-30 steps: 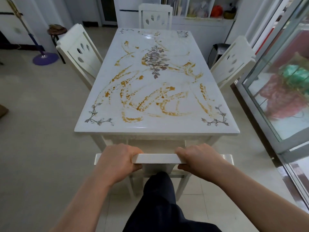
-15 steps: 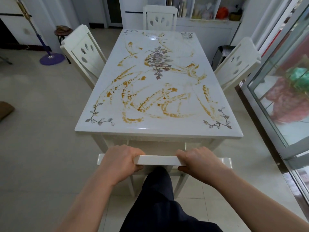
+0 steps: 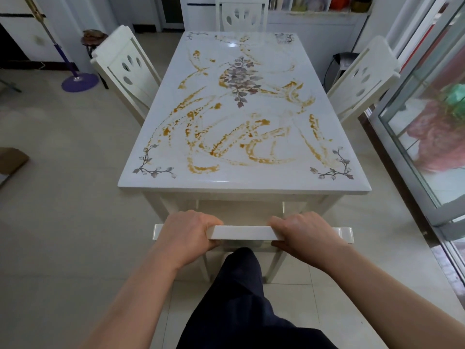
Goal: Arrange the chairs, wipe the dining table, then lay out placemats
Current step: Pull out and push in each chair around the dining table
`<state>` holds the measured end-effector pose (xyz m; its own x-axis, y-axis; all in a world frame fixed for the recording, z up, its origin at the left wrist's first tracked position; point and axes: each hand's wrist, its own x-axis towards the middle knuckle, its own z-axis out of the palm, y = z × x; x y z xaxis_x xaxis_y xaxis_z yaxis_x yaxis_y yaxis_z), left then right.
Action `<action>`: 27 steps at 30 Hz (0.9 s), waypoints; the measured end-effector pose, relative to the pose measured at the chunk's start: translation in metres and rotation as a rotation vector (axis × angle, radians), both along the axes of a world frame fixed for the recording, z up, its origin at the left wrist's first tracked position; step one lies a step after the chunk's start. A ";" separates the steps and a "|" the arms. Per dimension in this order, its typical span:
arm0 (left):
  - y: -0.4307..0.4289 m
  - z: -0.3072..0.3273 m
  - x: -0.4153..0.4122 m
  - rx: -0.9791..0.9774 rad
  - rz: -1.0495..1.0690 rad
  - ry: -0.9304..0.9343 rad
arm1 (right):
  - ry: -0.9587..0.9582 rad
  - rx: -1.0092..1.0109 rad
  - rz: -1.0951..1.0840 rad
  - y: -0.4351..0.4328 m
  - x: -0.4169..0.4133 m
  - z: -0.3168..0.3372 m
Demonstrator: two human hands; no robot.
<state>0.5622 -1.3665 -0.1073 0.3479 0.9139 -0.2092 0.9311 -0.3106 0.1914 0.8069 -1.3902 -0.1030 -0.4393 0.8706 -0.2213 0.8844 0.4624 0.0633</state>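
Note:
A white dining table (image 3: 161,182) with a floral print carries orange-brown smears across its top. A white near chair (image 3: 245,233) stands at the table's near end, its seat under the table edge. My left hand (image 3: 187,234) and my right hand (image 3: 305,235) both grip the top rail of this chair's back. One white chair (image 3: 125,71) stands tilted at the table's left side, another (image 3: 362,76) at the right side, and a third (image 3: 241,17) at the far end.
A purple mop (image 3: 79,80) stands on the floor at the back left beside a small round stool (image 3: 94,37). A glass sliding door (image 3: 422,137) runs along the right. A dark bin (image 3: 339,61) sits behind the right chair. Shelves (image 3: 319,6) line the far wall.
The near chair has slid a little toward the table, with both hands still gripping its back rail. The view has moved slightly closer to the table.

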 end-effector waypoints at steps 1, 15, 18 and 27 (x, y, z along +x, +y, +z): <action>0.000 0.000 0.000 0.000 0.000 0.001 | -0.003 0.000 -0.007 0.000 0.000 0.000; 0.013 0.005 -0.002 -0.158 -0.078 -0.030 | 0.267 -0.113 -0.357 -0.012 -0.002 0.023; 0.017 0.010 -0.003 -0.184 -0.090 -0.117 | 0.368 -0.084 -0.477 -0.021 0.006 0.033; 0.001 0.024 0.006 -0.096 -0.208 -0.289 | 0.601 0.073 -0.718 -0.075 -0.012 0.045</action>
